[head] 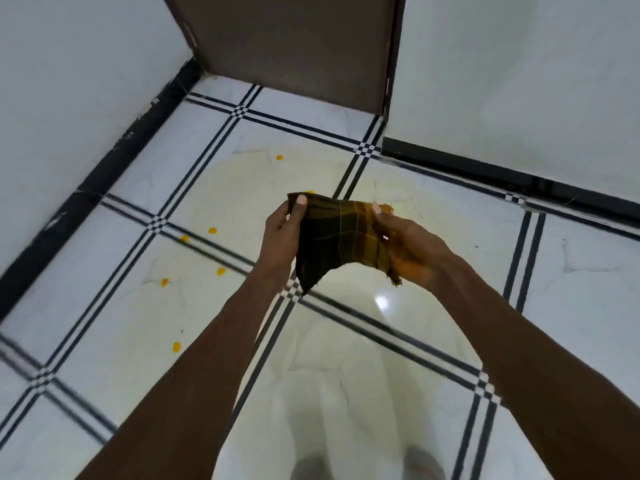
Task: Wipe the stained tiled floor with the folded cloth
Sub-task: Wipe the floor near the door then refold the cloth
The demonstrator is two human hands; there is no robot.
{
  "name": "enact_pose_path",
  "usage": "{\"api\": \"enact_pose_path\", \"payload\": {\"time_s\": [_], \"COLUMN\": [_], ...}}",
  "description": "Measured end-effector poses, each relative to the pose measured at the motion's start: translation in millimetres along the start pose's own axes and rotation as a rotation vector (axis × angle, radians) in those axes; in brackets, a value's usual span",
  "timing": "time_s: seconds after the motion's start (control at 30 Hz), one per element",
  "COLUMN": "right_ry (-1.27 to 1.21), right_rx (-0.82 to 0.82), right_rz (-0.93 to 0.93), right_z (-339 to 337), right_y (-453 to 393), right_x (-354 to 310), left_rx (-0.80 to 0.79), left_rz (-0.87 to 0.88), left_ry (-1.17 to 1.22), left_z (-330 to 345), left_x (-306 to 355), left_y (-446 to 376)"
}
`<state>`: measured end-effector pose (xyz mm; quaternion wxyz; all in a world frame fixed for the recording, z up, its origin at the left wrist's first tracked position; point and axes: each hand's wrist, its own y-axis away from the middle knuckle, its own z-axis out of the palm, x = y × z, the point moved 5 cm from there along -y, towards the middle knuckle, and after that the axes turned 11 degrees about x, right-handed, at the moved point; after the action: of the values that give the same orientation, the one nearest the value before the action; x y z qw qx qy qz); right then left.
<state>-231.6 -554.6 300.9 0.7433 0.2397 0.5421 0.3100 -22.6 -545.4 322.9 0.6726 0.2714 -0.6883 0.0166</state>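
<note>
A dark checked cloth point(341, 239), stained yellow along its right edge, is stretched in the air between both hands. My left hand point(282, 239) pinches its left upper corner. My right hand point(410, 249) grips its right side, and the palm looks yellow-stained. Below lies the white tiled floor point(571, 271) with black striped borders. A pale yellow smear point(242, 192) spreads over the tiles under the cloth. Several orange-yellow drops sit on the floor, among them a drop point(279, 157) near the door and a drop point(176, 347) by my left forearm.
A brown door point(294, 46) stands at the far end between pale walls. Black skirting point(502, 174) runs along the right wall and along the left wall. Blurred feet point(367, 465) show at the bottom edge.
</note>
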Motion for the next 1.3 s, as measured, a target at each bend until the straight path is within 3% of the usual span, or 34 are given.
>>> {"api": "enact_pose_path", "payload": {"time_s": [0.17, 0.33, 0.57, 0.77, 1.03, 1.3], "right_ry": [-0.06, 0.004, 0.185, 0.289, 0.129, 0.013], "right_rx": [-0.063, -0.086, -0.093, -0.121, 0.011, 0.165], "right_rz": [0.084, 0.106, 0.087, 0.053, 0.017, 0.024], "right_z": [62, 132, 213, 254, 340, 365], "right_y": [127, 225, 312, 346, 366, 280], "right_x": [-43, -67, -40, -1, 74, 157], "left_rx": [0.029, 0.122, 0.325, 0.305, 0.205, 0.156], "left_rz": [-0.215, -0.234, -0.239, -0.224, -0.267, -0.296], "left_ry": [0.119, 0.102, 0.088, 0.025, -0.017, -0.185], "left_z": [-55, -118, -217, -294, -417, -462], "left_x": [96, 160, 201, 203, 167, 83], "left_y": [94, 180, 262, 282, 273, 192]}}
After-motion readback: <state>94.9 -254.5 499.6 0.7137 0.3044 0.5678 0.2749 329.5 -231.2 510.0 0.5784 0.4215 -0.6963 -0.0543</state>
